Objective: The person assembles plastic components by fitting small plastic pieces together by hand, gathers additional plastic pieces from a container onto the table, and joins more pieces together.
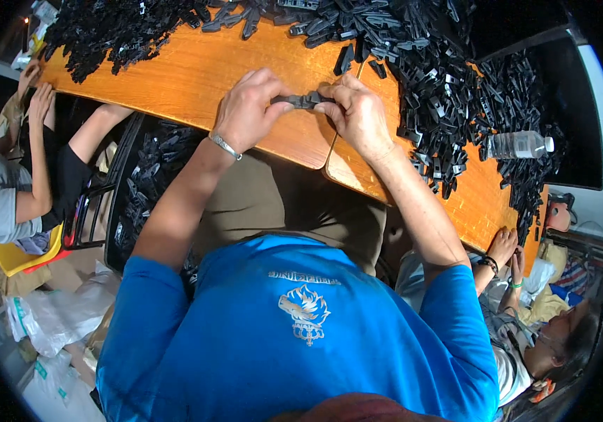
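Observation:
Between my two hands, close to the near edge of the wooden table (pixel 284 60), is a small black plastic part (pixel 303 101). My left hand (pixel 251 104) pinches its left end between thumb and fingers. At the other end, the thumb and fingers of my right hand (pixel 359 112) are closed on the same part. Its finer details are partly covered by my fingertips. Just beyond my right hand, a few loose black plastic pieces (pixel 344 60) lie by the seam in the tabletop.
Heaps of black plastic parts (pixel 115 35) spread along the far side and right (pixel 442 91). A clear plastic bottle (pixel 519 145) lies among them. More parts fill a black container (pixel 150 176) at my left. People work at both ends; white bags (pixel 62 316) lie lower left.

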Available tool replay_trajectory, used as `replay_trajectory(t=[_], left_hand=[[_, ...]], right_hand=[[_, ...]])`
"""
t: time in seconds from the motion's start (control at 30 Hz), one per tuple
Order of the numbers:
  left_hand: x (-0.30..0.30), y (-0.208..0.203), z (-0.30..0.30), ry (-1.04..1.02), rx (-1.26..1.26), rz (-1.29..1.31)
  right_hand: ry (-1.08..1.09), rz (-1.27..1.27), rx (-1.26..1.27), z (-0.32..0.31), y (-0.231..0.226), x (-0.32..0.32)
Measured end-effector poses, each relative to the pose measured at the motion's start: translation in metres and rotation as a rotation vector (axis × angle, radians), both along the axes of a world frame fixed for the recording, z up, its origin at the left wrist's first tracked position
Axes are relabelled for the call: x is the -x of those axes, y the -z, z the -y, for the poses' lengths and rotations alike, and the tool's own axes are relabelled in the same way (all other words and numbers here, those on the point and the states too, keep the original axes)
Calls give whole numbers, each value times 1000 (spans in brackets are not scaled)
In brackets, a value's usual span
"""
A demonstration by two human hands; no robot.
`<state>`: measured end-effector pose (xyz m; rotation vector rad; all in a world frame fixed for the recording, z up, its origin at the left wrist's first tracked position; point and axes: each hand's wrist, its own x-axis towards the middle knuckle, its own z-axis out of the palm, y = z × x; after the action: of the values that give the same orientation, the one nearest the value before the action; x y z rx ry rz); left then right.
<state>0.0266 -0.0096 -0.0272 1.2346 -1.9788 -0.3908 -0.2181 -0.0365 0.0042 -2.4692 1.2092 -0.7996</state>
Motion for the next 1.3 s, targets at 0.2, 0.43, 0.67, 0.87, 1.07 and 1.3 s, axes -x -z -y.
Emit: replay_trajectory(t=[0.2, 0.43, 0.67, 0.87, 1.07, 1.3], left_hand=[[4, 1, 0, 23, 27, 2], [-65, -46, -24, 26, -484, 136], [-83, -74, -8, 11, -410, 66], [83, -28, 89, -70, -278, 8], [125, -16, 118, -266, -168, 162], [88, 14, 100, -8, -633, -620]], right_hand=[[-276, 69, -48, 23, 13, -15], [-367, -73, -80, 8, 8, -28], [421, -160, 75, 36, -21, 60], [465, -415, 43, 70, 7, 63], [201, -456, 134, 43, -4, 66], [177, -468, 21, 25, -2, 63]])
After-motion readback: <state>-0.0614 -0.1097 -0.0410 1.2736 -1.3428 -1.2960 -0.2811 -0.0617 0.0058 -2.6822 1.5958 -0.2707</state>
